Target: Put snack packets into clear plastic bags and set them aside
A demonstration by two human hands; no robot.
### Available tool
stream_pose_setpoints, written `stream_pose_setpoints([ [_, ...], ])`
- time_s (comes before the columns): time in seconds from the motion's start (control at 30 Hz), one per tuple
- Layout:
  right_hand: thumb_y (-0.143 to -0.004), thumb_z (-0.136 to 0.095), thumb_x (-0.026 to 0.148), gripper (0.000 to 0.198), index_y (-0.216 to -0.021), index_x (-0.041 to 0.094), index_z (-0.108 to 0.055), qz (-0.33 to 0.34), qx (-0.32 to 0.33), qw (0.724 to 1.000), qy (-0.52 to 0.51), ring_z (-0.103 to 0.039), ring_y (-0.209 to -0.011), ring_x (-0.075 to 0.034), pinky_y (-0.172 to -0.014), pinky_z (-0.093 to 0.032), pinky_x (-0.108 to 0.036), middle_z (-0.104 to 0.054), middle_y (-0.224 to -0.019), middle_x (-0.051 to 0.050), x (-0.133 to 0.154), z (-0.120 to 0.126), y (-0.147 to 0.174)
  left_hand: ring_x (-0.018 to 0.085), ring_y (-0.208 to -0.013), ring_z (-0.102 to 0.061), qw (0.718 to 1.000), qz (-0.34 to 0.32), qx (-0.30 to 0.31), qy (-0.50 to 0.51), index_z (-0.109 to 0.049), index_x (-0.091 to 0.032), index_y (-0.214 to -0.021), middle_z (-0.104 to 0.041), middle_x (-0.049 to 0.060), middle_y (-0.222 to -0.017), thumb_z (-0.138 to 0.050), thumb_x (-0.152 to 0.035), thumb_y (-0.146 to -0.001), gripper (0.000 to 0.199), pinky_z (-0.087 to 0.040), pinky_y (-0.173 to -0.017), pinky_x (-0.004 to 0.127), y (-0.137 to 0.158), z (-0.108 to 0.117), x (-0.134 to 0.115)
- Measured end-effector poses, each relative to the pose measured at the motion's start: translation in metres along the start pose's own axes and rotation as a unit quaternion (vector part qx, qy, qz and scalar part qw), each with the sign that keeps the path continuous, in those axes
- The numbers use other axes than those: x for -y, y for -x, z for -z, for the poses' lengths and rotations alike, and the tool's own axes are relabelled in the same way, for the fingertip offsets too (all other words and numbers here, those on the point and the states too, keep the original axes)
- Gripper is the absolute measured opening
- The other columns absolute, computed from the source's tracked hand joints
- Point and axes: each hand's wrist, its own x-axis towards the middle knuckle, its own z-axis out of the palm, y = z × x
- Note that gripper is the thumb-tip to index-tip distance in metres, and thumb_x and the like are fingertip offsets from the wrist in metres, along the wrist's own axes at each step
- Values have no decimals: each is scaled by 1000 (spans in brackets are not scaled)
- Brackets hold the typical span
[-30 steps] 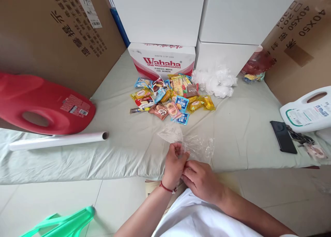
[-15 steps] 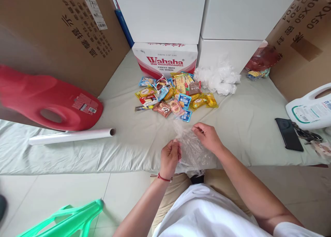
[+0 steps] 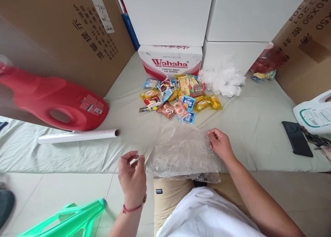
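Note:
A clear plastic bag (image 3: 182,152) lies spread at the front edge of the cloth-covered table, its near end hanging over the edge above my lap. My right hand (image 3: 220,142) pinches the bag's right edge between thumb and fingers. To the left of the bag is my left hand (image 3: 133,173), a red cord at its wrist. Its fingers are loosely curled and apart from the thumb, with nothing visible between them. Just beyond the bag sits a pile of small wrapped snacks (image 3: 178,106) in blue, yellow, brown and red packets.
Behind the snacks stand a Wahaha carton (image 3: 170,62) and crumpled clear plastic (image 3: 223,80). On the left are a red jug (image 3: 59,104) and a white roll (image 3: 80,136). A phone (image 3: 297,138) and white jug (image 3: 314,114) are right; a green stool (image 3: 74,216) is below.
The bag, bunched between both hands before, is now spread flat and wide. My left hand has moved left and down, away from it. My right hand has shifted slightly right.

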Motion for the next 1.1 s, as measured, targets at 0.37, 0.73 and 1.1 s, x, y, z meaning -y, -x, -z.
stream_pose_setpoints([
  [0.37, -90, -60, 56, 36, -82, 21, -65, 44, -8, 999, 29, -44, -56, -14, -54, -36, -27, -51, -62, 3, 2, 3, 2, 31, -127, -62, 822, -327, 374, -280, -70, -16, -123, -69, 15, -133, -41, -20, -96, 40, -48, -108, 51, -27, -109, -26],
  [0.73, -90, -61, 46, 29, -101, 20, -68, 92, -152, 971, 161, -58, -69, -17, -68, -50, -32, -68, -90, -5, -14, 48, -16, 29, -156, -31, 773, -372, 319, -403, -40, -18, -158, -36, 11, -167, -28, -47, -106, 60, -15, -128, 61, -23, -124, 19],
  [1.1, -105, -46, 37, 51, -152, 19, -50, 355, 77, 825, 433, -39, -149, -34, -122, -29, -61, -47, -159, -16, 2, -20, -25, 28, -156, -31, 751, -401, 344, -396, -39, -23, -159, -35, 10, -167, -29, -43, -107, 57, -17, -127, 60, -26, -120, 16],
])
